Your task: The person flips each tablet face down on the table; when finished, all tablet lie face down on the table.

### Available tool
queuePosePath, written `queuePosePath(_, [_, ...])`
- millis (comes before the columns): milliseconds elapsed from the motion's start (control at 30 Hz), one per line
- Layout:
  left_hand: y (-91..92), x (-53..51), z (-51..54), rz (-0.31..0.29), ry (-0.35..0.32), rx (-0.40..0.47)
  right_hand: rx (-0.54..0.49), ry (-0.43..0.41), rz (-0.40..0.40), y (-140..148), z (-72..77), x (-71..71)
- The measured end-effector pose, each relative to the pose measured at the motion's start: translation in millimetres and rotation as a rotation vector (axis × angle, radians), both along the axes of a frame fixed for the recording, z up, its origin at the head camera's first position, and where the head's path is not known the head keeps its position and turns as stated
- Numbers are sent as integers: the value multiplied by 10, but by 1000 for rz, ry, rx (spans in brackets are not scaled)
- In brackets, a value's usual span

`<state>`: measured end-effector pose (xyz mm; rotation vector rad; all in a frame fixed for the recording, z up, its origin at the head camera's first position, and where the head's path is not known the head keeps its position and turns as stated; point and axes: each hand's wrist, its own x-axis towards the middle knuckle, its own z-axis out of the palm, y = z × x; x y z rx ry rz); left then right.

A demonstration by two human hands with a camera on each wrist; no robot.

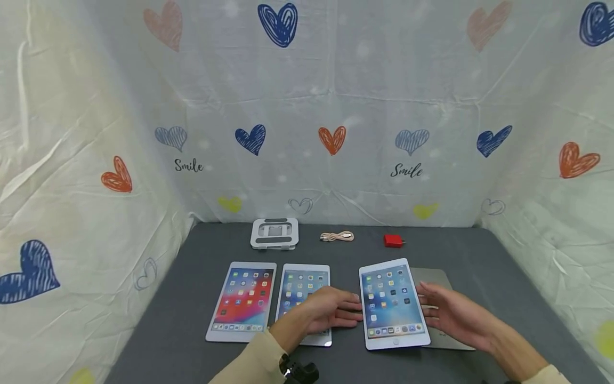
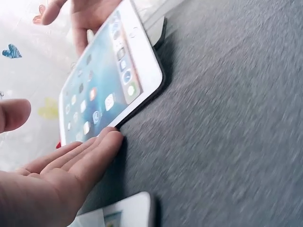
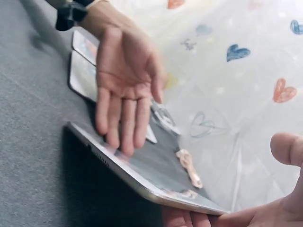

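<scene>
A white tablet (image 1: 393,304) with a lit blue home screen is slightly tilted, its right edge raised over a silver tablet-like slab (image 1: 438,277). My left hand (image 1: 331,309) has its fingers straight, their tips at the tablet's left edge; the left wrist view shows the thumb apart from it. On the other side, my right hand (image 1: 455,314) has its fingers under the tablet's right edge, and its thumb (image 3: 286,149) stands clear in the right wrist view. Partly behind my left hand lies a second white tablet (image 1: 302,280).
A third white tablet (image 1: 244,296) with a red and blue screen lies at the left. Along the back of the grey table (image 1: 158,341) are a folded white-and-grey stand (image 1: 274,234), a coiled cable (image 1: 337,236) and a red charger plug (image 1: 393,241). Heart-printed curtains enclose the back and sides.
</scene>
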<state>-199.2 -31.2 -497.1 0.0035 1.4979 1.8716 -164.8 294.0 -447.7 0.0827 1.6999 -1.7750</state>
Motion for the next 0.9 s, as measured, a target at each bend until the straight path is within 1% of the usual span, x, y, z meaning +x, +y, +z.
queuePosePath(133, [70, 30, 0, -33, 6, 6, 43, 24, 8, 43, 92, -5])
queuePosePath(233, [81, 40, 7, -50, 7, 7, 36, 47, 34, 44, 145, -6])
queuePosePath(300, [76, 43, 14, -50, 12, 11, 24, 60, 49, 21, 171, -5])
queuePosePath(367, [64, 42, 65, -47, 28, 13, 20, 75, 51, -25, 195, -8])
queuePosePath(400, [58, 39, 105, -48, 40, 17, 23, 80, 47, -54, 208, -7])
queuePosePath(467, [55, 25, 221, -50, 59, 29, 35, 89, 41, -123, 241, -8])
queuePosePath(600, [94, -13, 521, -65, 97, 75, 62, 126, 46, -257, 312, -9])
queuePosePath(700, [144, -34, 709, -76, 121, 104, 70, 164, 56, -352, 354, -9])
queuePosePath(800, [174, -48, 832, -89, 142, 117, 58, 193, 67, -450, 385, -13])
queuePosePath(900, [177, -60, 904, -90, 153, 115, 35, 212, 79, -549, 418, -22])
